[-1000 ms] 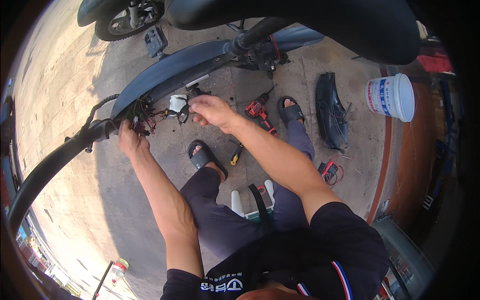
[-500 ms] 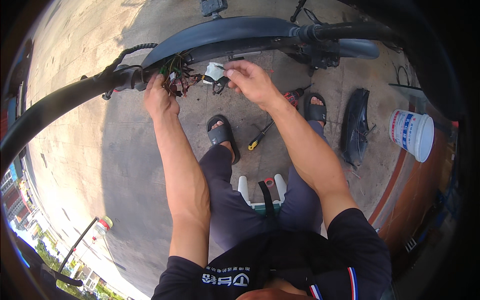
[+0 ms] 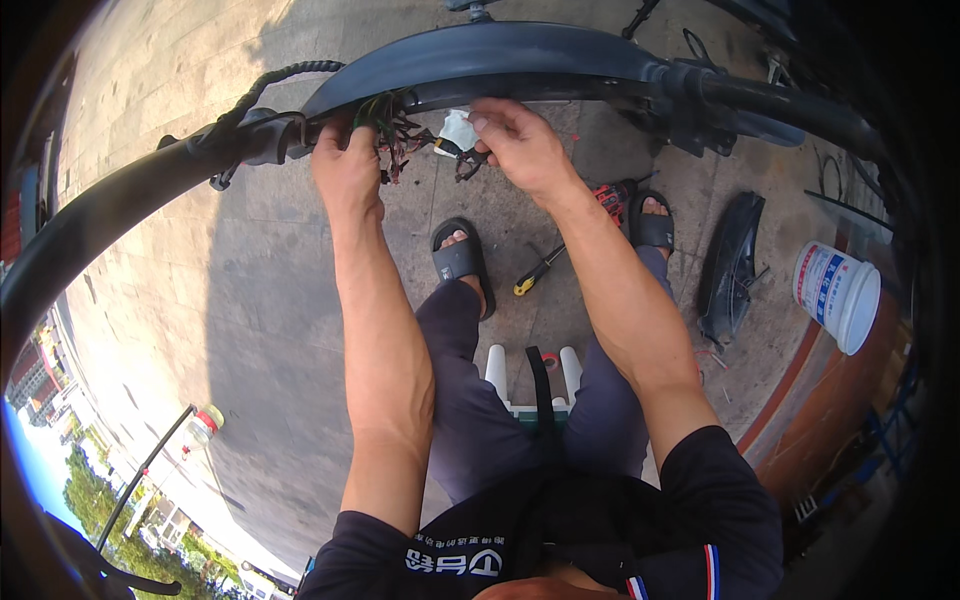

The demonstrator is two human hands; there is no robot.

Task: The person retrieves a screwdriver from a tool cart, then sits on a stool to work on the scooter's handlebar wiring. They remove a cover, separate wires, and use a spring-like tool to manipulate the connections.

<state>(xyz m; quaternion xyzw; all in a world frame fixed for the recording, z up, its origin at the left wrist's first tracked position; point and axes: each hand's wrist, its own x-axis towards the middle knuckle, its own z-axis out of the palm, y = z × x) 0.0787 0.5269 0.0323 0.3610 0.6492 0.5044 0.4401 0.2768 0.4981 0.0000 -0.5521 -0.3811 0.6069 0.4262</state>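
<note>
Dangling from long dark blue-grey curved frame panel [image 3: 490, 50]: multicoloured wire bundle [image 3: 398, 140]. Left hand [image 3: 348, 165] narrowed on bundle's green wires [image 3: 380, 110]. Right hand [image 3: 522, 145] curled beside black-sheathed cable [image 3: 468, 168]; cannot tell grip. Crumpled white sheet [image 3: 458, 130] between hands. Lower centre: green-and-white plastic case [image 3: 525, 411], red ring [image 3: 550, 359] near its edge. Far right: white plastic bucket [image 3: 838, 298], contents hidden.

Paved ground [image 3: 275, 300], sunlit at left and shaded toward the middle, a yellow-handled screwdriver [image 3: 530, 279] lying near one black sandal [image 3: 458, 263], a red-and-black drill [image 3: 612, 200] beside the other sandal [image 3: 655, 232], a curved black panel [image 3: 732, 265] farther right, a white bucket [image 3: 835, 297] beyond it.
</note>
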